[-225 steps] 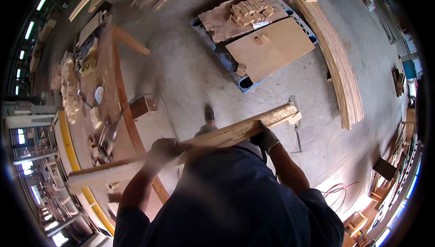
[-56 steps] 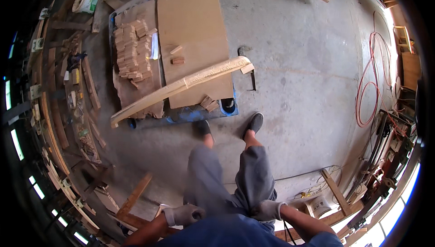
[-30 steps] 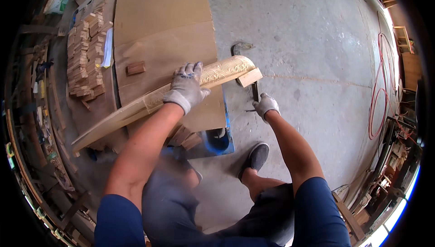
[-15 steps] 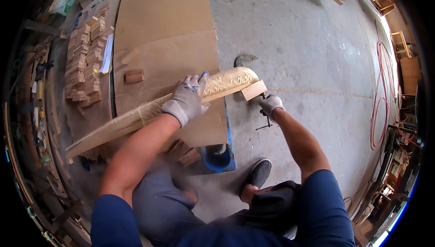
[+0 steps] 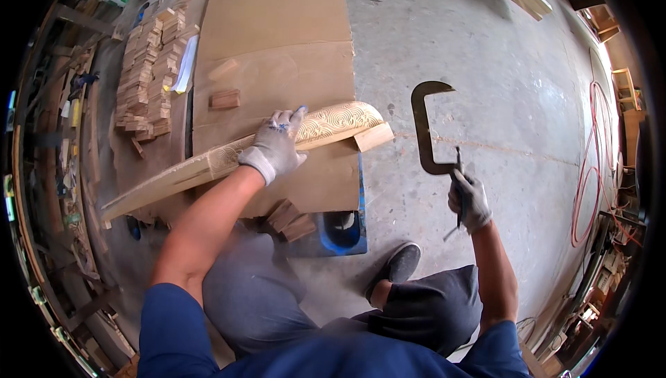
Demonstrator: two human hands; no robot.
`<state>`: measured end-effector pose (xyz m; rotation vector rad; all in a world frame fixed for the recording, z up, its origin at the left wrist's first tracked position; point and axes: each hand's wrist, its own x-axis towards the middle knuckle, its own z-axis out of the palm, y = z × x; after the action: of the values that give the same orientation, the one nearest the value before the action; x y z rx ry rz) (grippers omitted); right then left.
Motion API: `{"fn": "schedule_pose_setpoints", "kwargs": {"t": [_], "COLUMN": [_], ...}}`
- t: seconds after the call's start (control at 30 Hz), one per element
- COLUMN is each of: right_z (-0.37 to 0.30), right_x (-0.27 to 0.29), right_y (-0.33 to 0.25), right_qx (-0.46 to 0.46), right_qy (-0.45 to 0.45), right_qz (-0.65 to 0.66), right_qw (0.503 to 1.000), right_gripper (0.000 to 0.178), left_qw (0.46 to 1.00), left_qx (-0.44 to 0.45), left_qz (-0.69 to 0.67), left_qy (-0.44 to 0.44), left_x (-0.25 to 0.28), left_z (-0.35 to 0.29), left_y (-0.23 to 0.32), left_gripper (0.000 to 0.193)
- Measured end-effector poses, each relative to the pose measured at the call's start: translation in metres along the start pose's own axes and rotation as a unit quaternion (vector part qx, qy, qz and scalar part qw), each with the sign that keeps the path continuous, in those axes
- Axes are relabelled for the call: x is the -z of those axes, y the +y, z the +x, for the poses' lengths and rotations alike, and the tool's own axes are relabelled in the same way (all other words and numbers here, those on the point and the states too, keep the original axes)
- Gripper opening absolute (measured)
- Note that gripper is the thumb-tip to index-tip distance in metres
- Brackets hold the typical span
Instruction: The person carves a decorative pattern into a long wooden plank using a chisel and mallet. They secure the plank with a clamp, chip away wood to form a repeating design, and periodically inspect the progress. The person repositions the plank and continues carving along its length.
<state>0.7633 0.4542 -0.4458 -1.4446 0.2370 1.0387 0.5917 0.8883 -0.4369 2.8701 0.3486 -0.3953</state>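
Observation:
A long, slightly curved wooden piece (image 5: 333, 123) with carved swirls lies slantwise across the cardboard. My left hand (image 5: 276, 143), in a pale work glove, grips it around its middle, fingers over the top and thumb on the near side. At its rounded right end a small pale wood block (image 5: 374, 137) sits against the underside, sticking out past the cardboard edge. Off to the right, my gloved right hand (image 5: 470, 201) is closed around the screw end of a dark C-clamp (image 5: 421, 124). The clamp hangs apart from the wood, its frame pointing away from me.
Stacked small wood blocks (image 5: 149, 72) fill the far left, beside a white sheet (image 5: 185, 65). One reddish block (image 5: 225, 99) rests on the cardboard (image 5: 277, 10); several more (image 5: 291, 222) lie by my knee. A blue pallet (image 5: 355, 245) shows underneath. A red hose (image 5: 590, 149) hangs at right.
My right hand has drawn the C-clamp off the carved piece's end and moved it right and toward me. The left hand keeps its hold; the small block stays at the end.

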Motion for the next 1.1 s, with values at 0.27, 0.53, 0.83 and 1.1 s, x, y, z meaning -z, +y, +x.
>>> {"fn": "schedule_pose_setpoints", "kwargs": {"t": [0.27,0.53,0.83,1.1], "right_z": [-0.025,0.043,0.051,0.053], "right_x": [-0.094,-0.128,-0.126,-0.131], "right_y": [0.000,0.028,0.041,0.042], "right_qx": [-0.047,-0.147,-0.172,-0.137], "right_qy": [-0.147,-0.246,-0.249,-0.170], "right_qz": [-0.052,-0.002,0.046,-0.056], "right_qw": [0.987,0.958,0.952,0.974], "right_gripper": [0.034,0.029,0.033,0.034], "left_qw": [1.000,0.763,0.953,0.949], "left_qx": [0.011,0.076,0.103,0.156], "left_qz": [-0.019,-0.638,-0.280,-0.270], "left_qy": [-0.008,0.067,0.052,0.050], "left_x": [0.000,-0.016,0.023,0.022], "left_z": [0.001,0.021,0.082,0.094], "left_y": [-0.002,-0.031,0.030,0.046], "left_gripper": [0.099,0.059,0.036,0.032]}}
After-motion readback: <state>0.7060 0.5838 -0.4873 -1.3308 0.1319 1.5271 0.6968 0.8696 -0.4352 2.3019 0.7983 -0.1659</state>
